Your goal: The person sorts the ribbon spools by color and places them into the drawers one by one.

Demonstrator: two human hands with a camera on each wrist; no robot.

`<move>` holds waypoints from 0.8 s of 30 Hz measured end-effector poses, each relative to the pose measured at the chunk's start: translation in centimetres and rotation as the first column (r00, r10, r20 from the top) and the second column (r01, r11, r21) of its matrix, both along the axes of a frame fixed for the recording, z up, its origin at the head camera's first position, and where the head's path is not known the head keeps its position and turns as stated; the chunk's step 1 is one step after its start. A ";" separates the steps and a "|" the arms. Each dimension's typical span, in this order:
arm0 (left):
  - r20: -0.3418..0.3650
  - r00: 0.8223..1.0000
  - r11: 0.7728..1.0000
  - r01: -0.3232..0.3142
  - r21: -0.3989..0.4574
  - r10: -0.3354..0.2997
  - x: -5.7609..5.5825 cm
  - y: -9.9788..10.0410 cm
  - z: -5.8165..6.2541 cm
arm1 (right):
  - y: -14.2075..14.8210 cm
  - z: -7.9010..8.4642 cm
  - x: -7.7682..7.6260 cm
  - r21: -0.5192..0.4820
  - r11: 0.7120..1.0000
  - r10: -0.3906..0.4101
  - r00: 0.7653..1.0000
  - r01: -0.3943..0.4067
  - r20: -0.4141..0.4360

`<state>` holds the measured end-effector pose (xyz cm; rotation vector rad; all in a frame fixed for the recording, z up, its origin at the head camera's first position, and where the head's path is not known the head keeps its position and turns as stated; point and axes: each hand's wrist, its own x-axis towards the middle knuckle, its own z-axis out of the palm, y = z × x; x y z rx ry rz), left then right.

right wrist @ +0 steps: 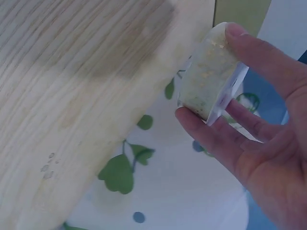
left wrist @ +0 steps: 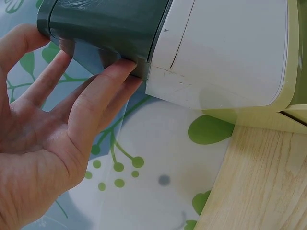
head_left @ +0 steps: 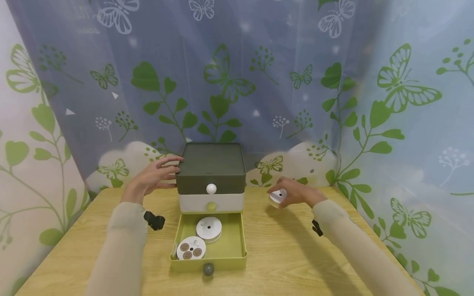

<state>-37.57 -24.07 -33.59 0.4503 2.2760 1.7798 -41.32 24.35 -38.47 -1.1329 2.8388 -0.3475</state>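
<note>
A small stacked drawer box (head_left: pixel 212 160) stands on the table, its top tier dark green, the middle white, the bottom yellow-green. My left hand (head_left: pixel 157 176) touches the left side of the dark green tier with its fingertips; the left wrist view shows this hand (left wrist: pixel 62 110) with the palm away from the box. Right of the box, my right hand (head_left: pixel 294 192) pinches a ribbon spool (right wrist: pixel 208 74) between thumb and fingers; it has white rims and pale ribbon with gold flecks. The yellow-green bottom drawer (head_left: pixel 233 242) is pulled out and holds two white spools (head_left: pixel 209 227).
A dark grey knob (head_left: pixel 208 269) sits on the front of the pulled-out drawer. The wooden table (head_left: pixel 281 255) extends on both sides of the box. Behind it hangs a blue curtain (head_left: pixel 266 98) with green leaves and butterflies.
</note>
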 end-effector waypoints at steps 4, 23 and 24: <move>0.006 1.000 1.000 0.000 0.000 0.000 -0.1 0.0 0.0 | -0.4 0.5 0.7 0.008 1.000 0.013 1.000 -0.013 0.005; -0.004 1.000 1.000 0.000 -0.005 0.000 0.1 0.1 0.1 | -2.8 3.5 4.1 0.024 0.999 0.032 0.998 -0.033 0.049; -0.006 1.000 1.000 -0.001 -0.006 0.001 0.1 0.1 0.1 | -2.9 3.7 4.3 0.026 0.999 0.031 0.998 -0.033 0.051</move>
